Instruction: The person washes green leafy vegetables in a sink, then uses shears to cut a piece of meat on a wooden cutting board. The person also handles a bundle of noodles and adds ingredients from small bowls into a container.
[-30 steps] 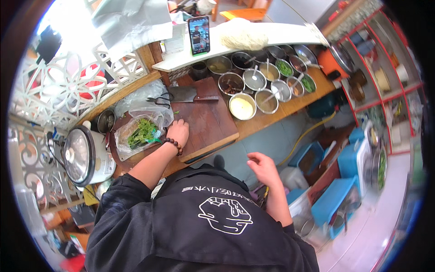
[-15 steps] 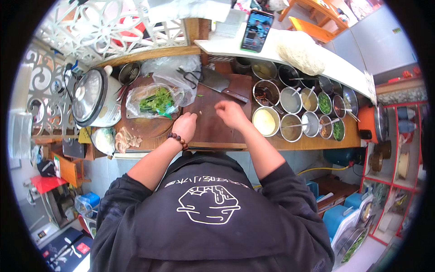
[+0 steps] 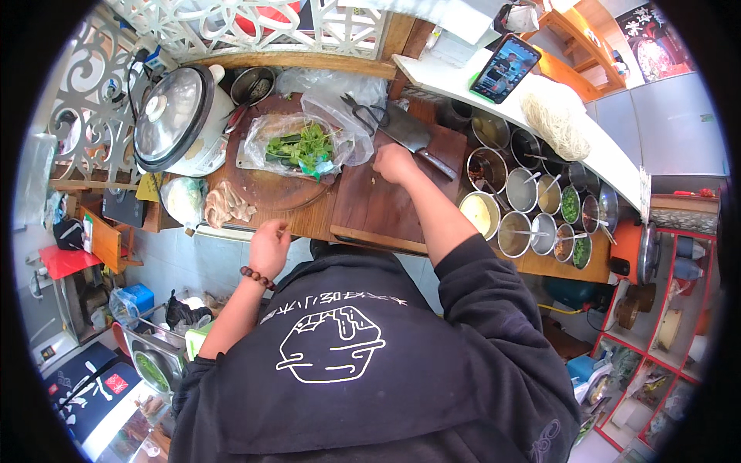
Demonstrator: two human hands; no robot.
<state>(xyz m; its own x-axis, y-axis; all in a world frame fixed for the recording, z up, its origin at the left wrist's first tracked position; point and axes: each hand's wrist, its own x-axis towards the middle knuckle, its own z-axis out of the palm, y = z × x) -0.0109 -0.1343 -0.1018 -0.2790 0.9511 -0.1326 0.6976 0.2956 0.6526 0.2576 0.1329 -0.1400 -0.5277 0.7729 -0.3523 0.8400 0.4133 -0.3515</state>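
While the wooden counter (image 3: 309,220) is seen from above, a rectangular cutting board (image 3: 386,204) is laid on it, with a round board (image 3: 266,189) just beside it on the left. A rice cooker (image 3: 174,116) is stood at the far left. A clear bag of greens (image 3: 305,147) is spread on the round board. A cleaver (image 3: 413,135) is laid at the rectangular board's far edge. The right hand (image 3: 395,163) is rested loosely curled on that board, just beside the cleaver's handle, with nothing gripped. The left hand (image 3: 268,247) is held at the counter's near edge, fingers bent; whether anything is held cannot be told.
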